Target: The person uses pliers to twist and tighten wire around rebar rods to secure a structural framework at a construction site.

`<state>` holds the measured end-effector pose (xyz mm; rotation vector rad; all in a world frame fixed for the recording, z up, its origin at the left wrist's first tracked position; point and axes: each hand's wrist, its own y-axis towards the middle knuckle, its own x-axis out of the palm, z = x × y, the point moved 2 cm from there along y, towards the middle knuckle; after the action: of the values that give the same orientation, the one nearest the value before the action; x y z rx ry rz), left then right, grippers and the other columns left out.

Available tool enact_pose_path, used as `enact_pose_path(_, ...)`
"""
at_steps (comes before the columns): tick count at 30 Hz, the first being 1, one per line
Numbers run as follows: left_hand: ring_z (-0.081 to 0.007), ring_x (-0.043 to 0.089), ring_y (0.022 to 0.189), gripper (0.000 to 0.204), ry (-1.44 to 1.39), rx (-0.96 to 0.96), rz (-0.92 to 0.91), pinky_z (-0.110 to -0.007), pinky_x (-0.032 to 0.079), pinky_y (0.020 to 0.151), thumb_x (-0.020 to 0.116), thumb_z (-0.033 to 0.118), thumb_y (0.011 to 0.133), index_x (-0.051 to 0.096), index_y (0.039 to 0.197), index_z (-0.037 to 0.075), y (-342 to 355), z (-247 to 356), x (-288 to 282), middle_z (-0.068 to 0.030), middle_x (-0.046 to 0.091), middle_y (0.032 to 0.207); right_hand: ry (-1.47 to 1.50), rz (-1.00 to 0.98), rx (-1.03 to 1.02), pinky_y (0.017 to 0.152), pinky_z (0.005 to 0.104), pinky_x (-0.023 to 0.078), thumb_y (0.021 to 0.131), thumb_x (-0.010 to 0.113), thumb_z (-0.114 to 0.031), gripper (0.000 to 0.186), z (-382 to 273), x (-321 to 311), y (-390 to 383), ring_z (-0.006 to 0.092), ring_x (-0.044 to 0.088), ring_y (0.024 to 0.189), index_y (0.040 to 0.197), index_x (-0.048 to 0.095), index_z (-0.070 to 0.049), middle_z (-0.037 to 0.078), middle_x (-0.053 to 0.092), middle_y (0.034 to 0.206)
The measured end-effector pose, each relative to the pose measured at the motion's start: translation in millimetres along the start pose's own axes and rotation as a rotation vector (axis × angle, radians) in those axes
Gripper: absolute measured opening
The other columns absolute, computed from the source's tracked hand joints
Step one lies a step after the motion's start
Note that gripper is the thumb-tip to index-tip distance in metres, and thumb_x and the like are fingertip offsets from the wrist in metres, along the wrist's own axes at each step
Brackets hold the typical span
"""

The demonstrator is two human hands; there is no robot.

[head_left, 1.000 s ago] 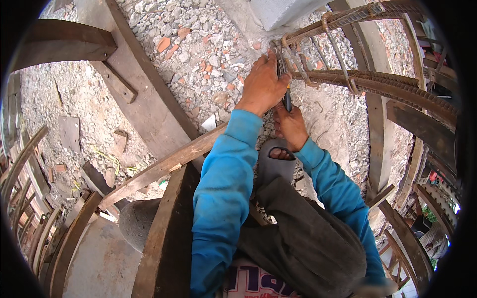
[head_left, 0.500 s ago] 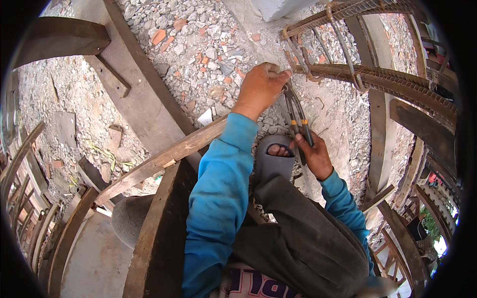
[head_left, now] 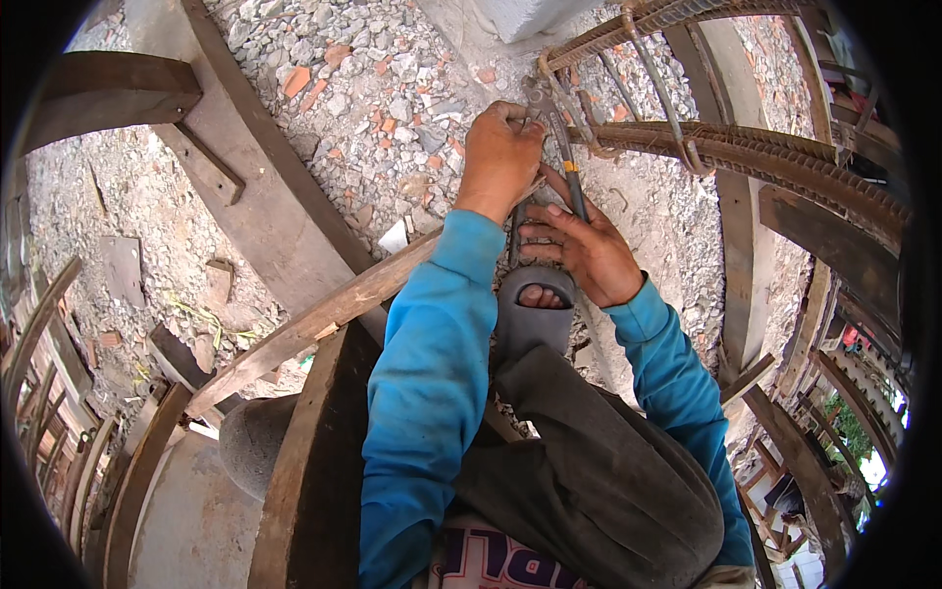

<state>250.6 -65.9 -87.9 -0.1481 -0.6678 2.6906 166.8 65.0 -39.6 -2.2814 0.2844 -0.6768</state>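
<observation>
Upper centre of frame: pincers (head_left: pixel 570 165) against right hand (head_left: pixel 594 255), fingers loosely spread; left hand (head_left: pixel 500 162) curled, hold unclear.

I'm counting one bare left hand (head_left: pixel 500 162) and one bare right hand (head_left: pixel 597 257) — two altogether — plus two bright blue fabric sleeves (head_left: pixel 424 393). One pair of dark metal, yellow-banded pincers (head_left: pixel 570 167) is showing, one grey open-toed slipper (head_left: pixel 533 326), one pale grey flat-faced block (head_left: pixel 528 15); jagged whitish stone chips (head_left: pixel 343 103) are running past counting.
</observation>
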Motion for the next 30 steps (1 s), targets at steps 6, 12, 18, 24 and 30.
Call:
enact_pose_path(6,-0.0367,0.067,0.081,0.022,0.312,0.099,0.052,-0.039,0.052,0.077,0.059,0.011,0.082,0.069,0.096,-0.002,1.7,4.4,-0.2,-0.0246,0.068,0.085,0.097,-0.014,-0.003,0.092,0.039,0.048,0.097,0.052,-0.02,0.063,12.3,-2.0,5.9,0.022,0.058,0.108,0.152,0.021,-0.015,0.014,0.055,0.123)
enact_pose_path(12,-0.0299,0.069,0.079,0.027,0.369,0.082,0.079,-0.035,0.052,0.071,0.059,0.016,0.084,0.068,0.102,-0.002,0.2,4.7,-1.2,-0.0206,0.069,0.087,0.157,-0.08,0.026,0.092,0.0392,0.047,0.095,0.055,-0.019,0.064,8.3,3.8,7.8,0.0229,0.053,0.11,0.15,0.024,-0.011,0.008,0.038,0.141)
enact_pose_path(18,-0.0373,0.067,0.085,0.027,0.377,0.087,0.095,-0.041,0.051,0.08,0.06,0.018,0.082,0.07,0.099,-0.001,-1.9,5.0,1.0,-0.0247,0.068,0.089,-0.007,0.02,-0.044,0.096,0.0433,0.046,0.097,0.052,-0.015,0.065,23.6,-4.2,14.1,0.0246,0.058,0.11,0.152,0.018,-0.015,0.013,0.054,0.127)
enact_pose_path(24,-0.0397,0.066,0.086,0.026,0.176,0.047,0.034,-0.043,0.051,0.079,0.063,0.018,0.081,0.069,0.096,-0.003,-2.9,6.0,0.5,-0.0267,0.067,0.088,0.3,-0.08,0.014,0.061,0.0271,0.046,0.097,0.053,-0.025,0.031,14.5,5.1,7.9,0.013,0.051,0.079,0.124,0.045,-0.013,0.001,0.049,0.09)
enact_pose_path(30,-0.0424,0.064,0.087,0.026,0.231,0.102,0.07,-0.044,0.051,0.079,0.064,0.016,0.08,0.067,0.096,-0.004,-2.3,-2.6,6.6,-0.0269,0.067,0.09,-0.159,0.158,-0.032,0.058,0.024,0.038,0.094,0.058,-0.027,0.04,23.2,-8.4,7.9,0.0079,0.046,0.075,0.126,0.05,-0.006,-0.002,0.051,0.087)
